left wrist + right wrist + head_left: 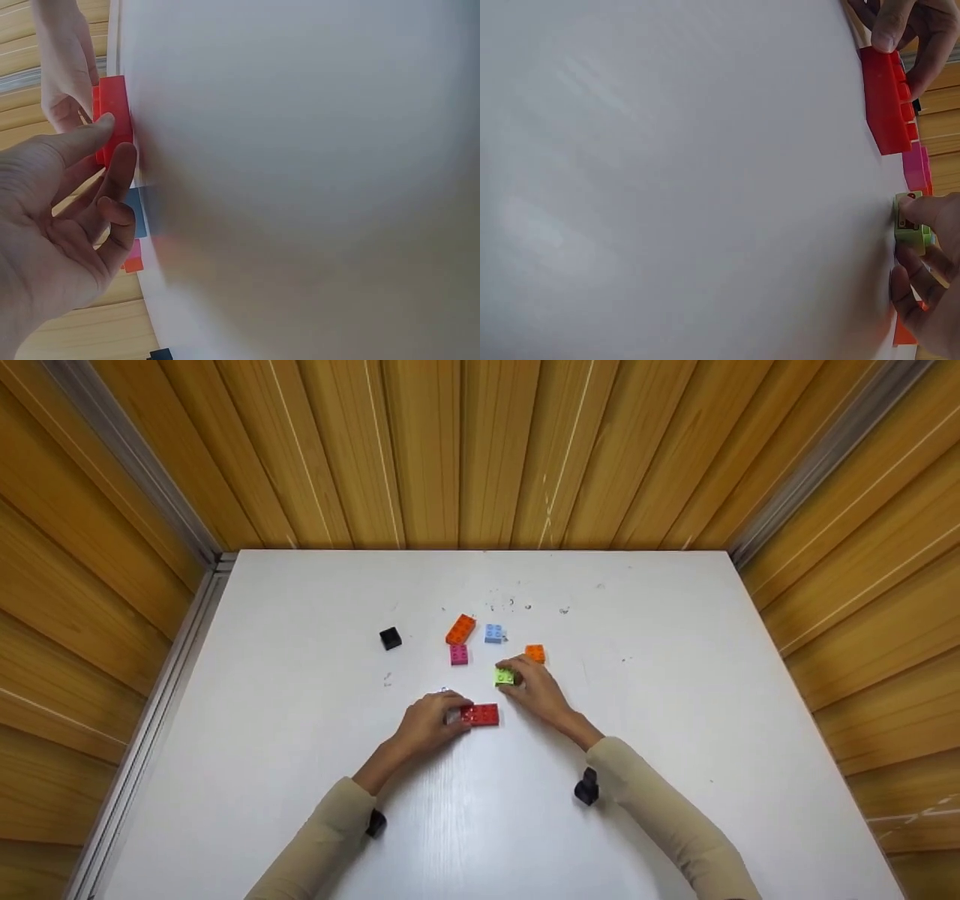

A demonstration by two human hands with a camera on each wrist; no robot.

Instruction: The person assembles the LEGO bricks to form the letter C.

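On the desk, I watch the left hand pinch the red brick by one end, the right hand pinch the green brick just beyond; I'd hold both level.

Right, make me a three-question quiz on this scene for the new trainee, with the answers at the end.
1. What colour is the block that the right hand holds between thumb and fingers?

2. True or false: in the head view, the black block lies to the left of the pink block.

3. Which block does the left hand grip at one end?
A) the pink block
B) the red block
C) the black block

Key:
1. Lime green: it is the lime-green block.
2. True.
3. B, the red block.
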